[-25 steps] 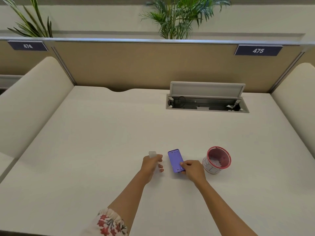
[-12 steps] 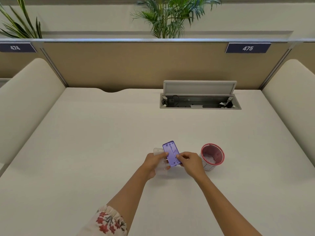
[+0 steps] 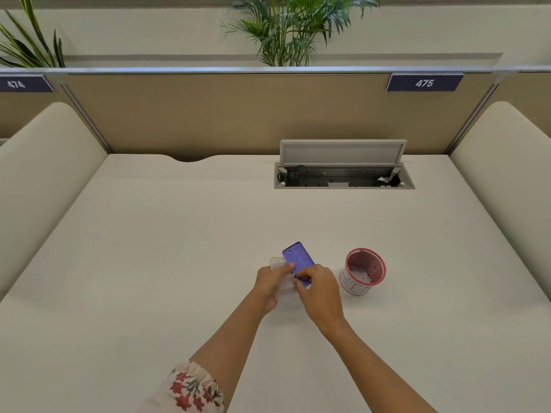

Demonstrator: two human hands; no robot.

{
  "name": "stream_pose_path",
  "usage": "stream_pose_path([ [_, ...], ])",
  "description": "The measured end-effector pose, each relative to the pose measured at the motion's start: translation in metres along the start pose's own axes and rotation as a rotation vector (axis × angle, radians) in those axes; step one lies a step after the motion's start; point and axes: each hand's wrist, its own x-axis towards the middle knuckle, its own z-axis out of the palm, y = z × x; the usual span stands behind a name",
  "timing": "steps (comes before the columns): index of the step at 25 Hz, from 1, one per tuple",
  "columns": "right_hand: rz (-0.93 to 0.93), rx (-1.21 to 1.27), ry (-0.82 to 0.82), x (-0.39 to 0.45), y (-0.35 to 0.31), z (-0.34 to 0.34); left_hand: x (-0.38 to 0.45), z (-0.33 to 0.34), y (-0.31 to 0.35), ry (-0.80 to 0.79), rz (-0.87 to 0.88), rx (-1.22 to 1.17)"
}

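surface (image 3: 149,263): cream, notched at the far edge.
partition (image 3: 208,114): tan, metal-capped, behind it.
padded dividers (image 3: 44,174): cream, flanking both sides.
palm (image 3: 286,28): beyond the partition.
cable hatch (image 3: 343,177): sunk into the surface, far right, lid raised.
sign (image 3: 424,83): "475", on the partition.
cup (image 3: 351,283): red-rimmed, upright, just right of the hands.
left hand (image 3: 271,283): fingers curled round the clear panel (image 3: 277,263).
right hand (image 3: 320,290): fingers pinching the purple panel (image 3: 298,259) by its near end.
purple panel: mid-surface, tilted, overlapping the clear panel.
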Motion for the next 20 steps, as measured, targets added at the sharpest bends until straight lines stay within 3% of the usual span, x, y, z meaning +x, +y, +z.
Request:
stream_pose_path([
  [9, 0.023, -0.038, -0.001, 0.002, 0.002, -0.011, -0.003, 0.006, -0.002, -0.016, -0.019, -0.037],
  [16, 0.139, 0.08, 0.272, 0.025, 0.029, -0.074, -0.003, -0.001, 0.0, 0.042, -0.014, -0.087],
  [20, 0.286, -0.015, 0.277, 0.028, 0.046, -0.094, -0.003, -0.005, 0.003, 0.124, 0.035, -0.184],
])
